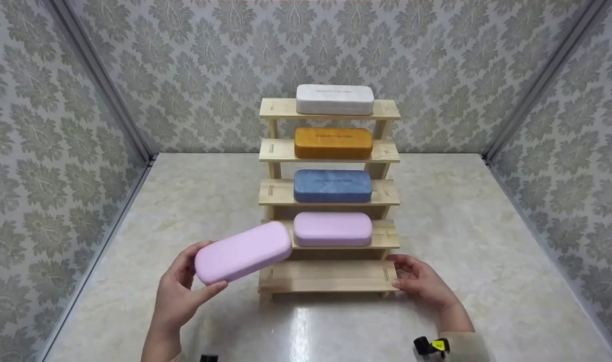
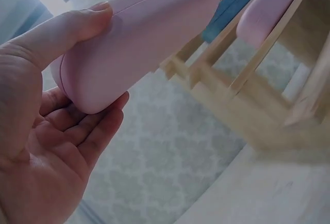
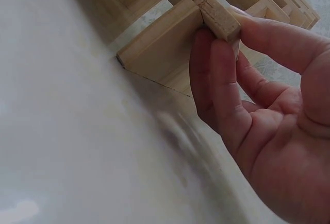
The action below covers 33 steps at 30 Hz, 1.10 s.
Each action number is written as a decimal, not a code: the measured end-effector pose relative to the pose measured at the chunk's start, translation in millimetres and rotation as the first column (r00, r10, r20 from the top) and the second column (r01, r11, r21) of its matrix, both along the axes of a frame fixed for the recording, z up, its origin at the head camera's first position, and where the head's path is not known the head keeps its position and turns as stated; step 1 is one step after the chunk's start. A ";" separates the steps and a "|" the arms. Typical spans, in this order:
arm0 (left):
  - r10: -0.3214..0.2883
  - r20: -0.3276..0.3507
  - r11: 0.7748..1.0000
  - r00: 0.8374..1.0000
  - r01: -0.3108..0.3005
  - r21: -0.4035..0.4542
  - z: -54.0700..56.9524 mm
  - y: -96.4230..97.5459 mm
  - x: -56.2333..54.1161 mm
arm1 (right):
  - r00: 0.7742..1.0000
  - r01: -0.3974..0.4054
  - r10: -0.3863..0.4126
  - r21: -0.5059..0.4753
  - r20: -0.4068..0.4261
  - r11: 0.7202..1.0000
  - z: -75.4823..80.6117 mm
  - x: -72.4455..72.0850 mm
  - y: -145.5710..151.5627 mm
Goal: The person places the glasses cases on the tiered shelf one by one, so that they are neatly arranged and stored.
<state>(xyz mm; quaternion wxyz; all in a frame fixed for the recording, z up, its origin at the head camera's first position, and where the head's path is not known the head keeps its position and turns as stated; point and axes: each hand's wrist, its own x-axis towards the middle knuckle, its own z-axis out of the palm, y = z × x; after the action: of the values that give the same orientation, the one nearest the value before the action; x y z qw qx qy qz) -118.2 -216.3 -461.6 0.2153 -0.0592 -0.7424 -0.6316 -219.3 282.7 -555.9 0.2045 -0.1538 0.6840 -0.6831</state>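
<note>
My left hand point(image 1: 177, 294) grips a pink glasses case point(image 1: 243, 252) by its left end, thumb on the near side and fingers behind. The case is tilted, its right end higher and overlapping the left edge of the wooden stepped rack point(image 1: 328, 276) in the head view. At the rack's lowest shelf, my right hand point(image 1: 424, 281) pinches the right end of the board point(image 3: 221, 20) between thumb and fingers. A second pink case point(image 1: 332, 229) lies on the shelf above. Nothing lies on the visible part of the lowest shelf.
Higher shelves hold a blue case point(image 1: 332, 186), an orange case point(image 1: 333, 143) and a white case point(image 1: 334, 99), one per shelf. Patterned walls point(image 1: 306, 45) stand behind and at both sides of the pale table point(image 1: 195, 191). A black strap device point(image 1: 431, 345) sits by the right wrist.
</note>
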 end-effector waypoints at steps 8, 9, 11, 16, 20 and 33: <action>-0.160 0.026 0.987 0.987 0.161 -0.021 -15.5 32.7 -13.3 | 1.000 -0.008 0.008 -0.005 -0.005 1.000 -1.9 0.6 -0.4; -0.175 0.044 0.984 0.984 0.176 -0.016 -17.1 36.7 -14.5 | 1.000 -0.007 0.007 -0.001 -0.007 1.000 -1.9 0.7 -0.4; -0.207 0.076 0.978 0.975 0.208 -0.012 -19.8 44.7 -17.0 | 1.000 -0.001 0.001 0.006 -0.006 1.000 -1.4 0.8 -0.4; -0.299 0.104 0.953 0.949 0.302 -0.009 -26.0 62.7 -24.3 | 1.000 0.010 -0.010 0.011 0.005 1.000 0.2 1.3 -0.5; -0.353 0.104 0.933 0.930 0.358 -0.029 -32.9 74.7 -31.3 | 1.000 -0.005 0.005 -0.013 0.009 1.000 0.5 1.9 -0.4; -0.472 0.139 0.875 0.871 0.482 -0.050 -49.3 105.8 -47.7 | 1.000 0.002 -0.002 -0.025 0.022 1.000 2.1 1.4 -0.2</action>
<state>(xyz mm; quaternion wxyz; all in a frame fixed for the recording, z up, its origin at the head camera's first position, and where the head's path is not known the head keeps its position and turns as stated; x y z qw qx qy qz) -165.9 -110.5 -510.9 0.0043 -0.2104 -0.7421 -0.6364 -217.9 282.5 -553.8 0.2095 -0.1481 0.6734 -0.6934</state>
